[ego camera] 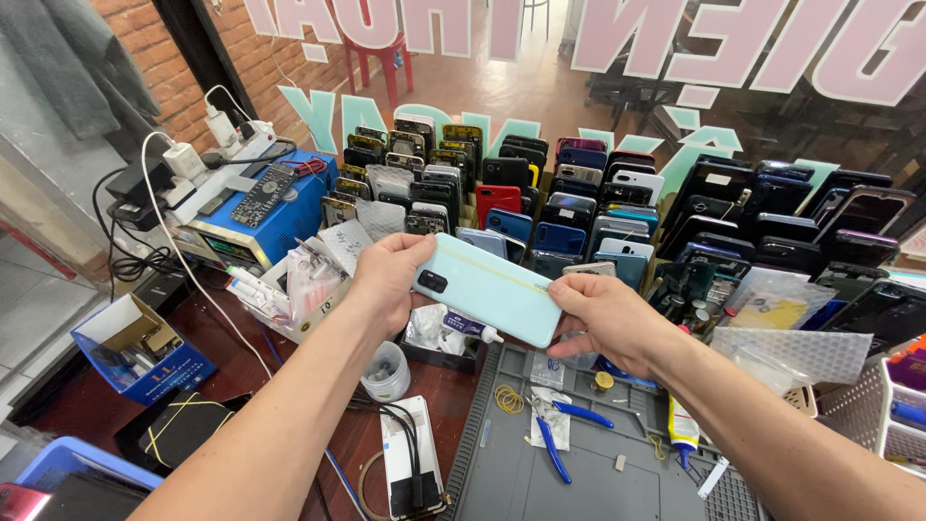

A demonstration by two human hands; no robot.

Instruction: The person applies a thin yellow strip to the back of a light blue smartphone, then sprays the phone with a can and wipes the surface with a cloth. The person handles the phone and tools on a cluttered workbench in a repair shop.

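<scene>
Both my hands hold a pale mint-green phone [487,287] back side up, above the workbench. My left hand [386,280] grips its left end, near the dark camera bump. My right hand [603,314] pinches the right end, thumb on top. A thin yellowish line runs along the phone's back. Below it lie blue-handled pliers [555,439] on a grey work mat [579,482].
Rows of upright phones [617,207] fill racks behind. A blue box-shaped device [275,217] with a power strip stands at the left. A blue tray [145,352], a small white cup [386,371], a glue tube [682,429], bagged parts and a white basket [892,405] surround the mat.
</scene>
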